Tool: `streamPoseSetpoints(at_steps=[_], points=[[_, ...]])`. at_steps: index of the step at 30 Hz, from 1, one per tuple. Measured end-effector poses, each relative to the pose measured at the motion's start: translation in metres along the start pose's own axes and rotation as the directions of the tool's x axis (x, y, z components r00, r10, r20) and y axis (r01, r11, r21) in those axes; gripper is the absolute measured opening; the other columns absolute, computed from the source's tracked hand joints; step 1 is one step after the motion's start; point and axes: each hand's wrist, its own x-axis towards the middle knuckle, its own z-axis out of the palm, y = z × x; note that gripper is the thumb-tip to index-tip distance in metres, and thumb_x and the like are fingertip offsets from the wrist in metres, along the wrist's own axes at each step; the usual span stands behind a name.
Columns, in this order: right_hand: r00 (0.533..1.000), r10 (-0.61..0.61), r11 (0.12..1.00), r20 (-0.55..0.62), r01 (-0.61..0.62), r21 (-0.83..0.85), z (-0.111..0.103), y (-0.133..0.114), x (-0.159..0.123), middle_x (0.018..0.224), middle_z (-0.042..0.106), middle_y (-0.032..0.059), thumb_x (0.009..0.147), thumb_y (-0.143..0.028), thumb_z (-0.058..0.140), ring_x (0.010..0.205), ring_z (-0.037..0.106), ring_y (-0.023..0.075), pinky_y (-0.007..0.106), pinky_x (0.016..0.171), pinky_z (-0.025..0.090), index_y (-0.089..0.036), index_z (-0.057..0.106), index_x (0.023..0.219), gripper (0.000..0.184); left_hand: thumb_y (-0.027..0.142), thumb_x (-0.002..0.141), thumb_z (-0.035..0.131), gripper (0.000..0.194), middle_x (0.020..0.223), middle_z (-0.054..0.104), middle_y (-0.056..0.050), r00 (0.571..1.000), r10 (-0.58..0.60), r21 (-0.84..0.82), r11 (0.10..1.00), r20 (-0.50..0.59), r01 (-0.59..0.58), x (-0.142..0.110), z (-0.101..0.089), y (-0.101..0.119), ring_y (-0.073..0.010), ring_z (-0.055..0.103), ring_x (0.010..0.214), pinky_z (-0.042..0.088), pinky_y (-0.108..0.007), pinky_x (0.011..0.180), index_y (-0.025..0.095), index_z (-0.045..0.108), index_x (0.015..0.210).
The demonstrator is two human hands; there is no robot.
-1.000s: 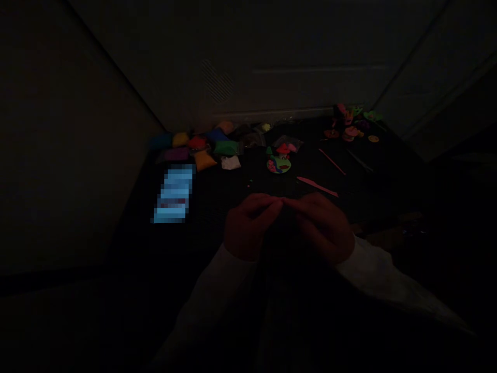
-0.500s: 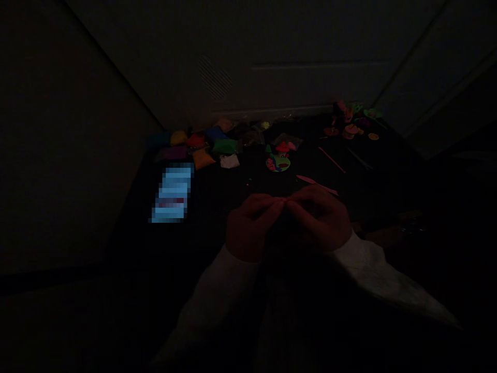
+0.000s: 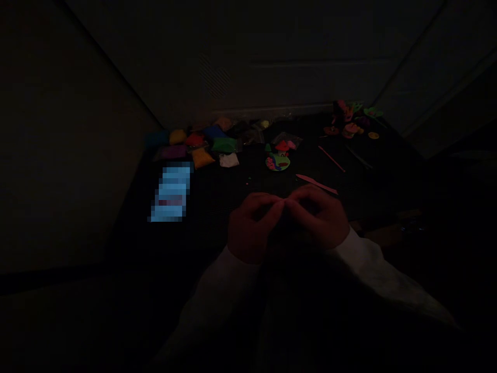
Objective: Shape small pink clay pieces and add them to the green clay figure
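The scene is very dark. My left hand (image 3: pixel 250 228) and my right hand (image 3: pixel 320 217) are held together above a dark table, fingers curled, with the fingertips meeting at the middle. Whatever sits between the fingertips is too dark to make out. Both arms wear white sleeves. A flat pink modelling tool (image 3: pixel 316 184) lies just beyond my right hand. Farther back stands a small colourful clay figure on a green disc (image 3: pixel 278 161).
Several coloured clay bags (image 3: pixel 202 145) lie in a heap at the back left. A lit blue screen (image 3: pixel 171 192) glows to the left of my hands. A thin pink stick (image 3: pixel 331 158) and several small clay pieces (image 3: pixel 351 122) are at the back right.
My right hand has drawn in and curled more tightly against my left. The view has shifted slightly; the objects on the table have not moved.
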Motion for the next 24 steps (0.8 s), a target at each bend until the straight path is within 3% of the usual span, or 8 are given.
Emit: streamPoseSetpoints(at_steps=[6, 9, 17, 21, 24], points=[[0.997, 0.076, 0.990, 0.002, -0.075, 0.123, 0.002, 0.005, -0.001, 0.072, 0.054, 0.0003, 0.071, -0.032, 0.053, 0.064, 0.050, 0.0102, 0.025, 0.058, 0.041, -0.018, 0.055, 0.071, 0.014, 0.030, 0.067, 0.056, 0.013, 0.078, 0.060, 0.002, 0.997, -0.074, -0.082, 0.994, 0.002, 0.074, 0.001, 0.002, -0.001, -0.0081, 0.055, 0.070, 0.044, -0.019, 0.062, 0.019, 0.061, 0.072], [0.996, 0.089, 0.985, 0.009, -0.089, 0.149, 0.002, 0.006, -0.001, 0.072, 0.054, 0.0001, 0.071, -0.032, 0.053, 0.064, 0.050, 0.0104, 0.025, 0.059, 0.041, -0.018, 0.056, 0.072, 0.014, 0.030, 0.067, 0.056, 0.012, 0.077, 0.060, 0.003, 0.999, -0.053, -0.096, 0.994, -0.007, 0.052, 0.001, 0.002, -0.001, -0.0082, 0.055, 0.071, 0.044, -0.019, 0.064, 0.021, 0.062, 0.073], [0.995, 0.097, 0.994, -0.004, -0.096, 0.060, 0.001, 0.009, 0.004, 0.070, 0.055, -0.0002, 0.069, -0.034, 0.055, 0.063, 0.049, 0.0097, 0.024, 0.057, 0.039, -0.017, 0.057, 0.071, 0.017, 0.031, 0.070, 0.052, 0.017, 0.083, 0.061, 0.002, 1.000, -0.002, -0.030, 1.000, -0.006, 0.002, 0.002, 0.001, -0.007, -0.0089, 0.056, 0.074, 0.044, -0.020, 0.065, 0.021, 0.060, 0.081], [0.996, 0.083, 0.989, 0.043, -0.077, -0.123, -0.004, 0.023, 0.016, 0.074, 0.058, -0.0005, 0.069, -0.033, 0.054, 0.071, 0.052, 0.0118, 0.029, 0.072, 0.039, -0.018, 0.059, 0.068, 0.016, 0.029, 0.074, 0.049, 0.018, 0.087, 0.060, 0.000, 0.977, 0.192, 0.234, 0.958, -0.093, -0.166, 0.009, -0.005, -0.027, -0.0110, 0.054, 0.083, 0.042, -0.025, 0.076, 0.019, 0.060, 0.083], [0.995, 0.071, 0.961, 0.072, -0.049, -0.273, -0.003, 0.035, 0.025, 0.076, 0.060, 0.0000, 0.069, -0.030, 0.053, 0.079, 0.053, 0.0137, 0.033, 0.085, 0.034, -0.018, 0.060, 0.067, 0.014, 0.026, 0.073, 0.049, 0.017, 0.083, 0.060, -0.002, 0.928, 0.373, 0.502, 0.799, 0.017, -0.331, 0.013, -0.007, -0.043, -0.0134, 0.051, 0.085, 0.038, -0.031, 0.082, 0.018, 0.062, 0.081]])
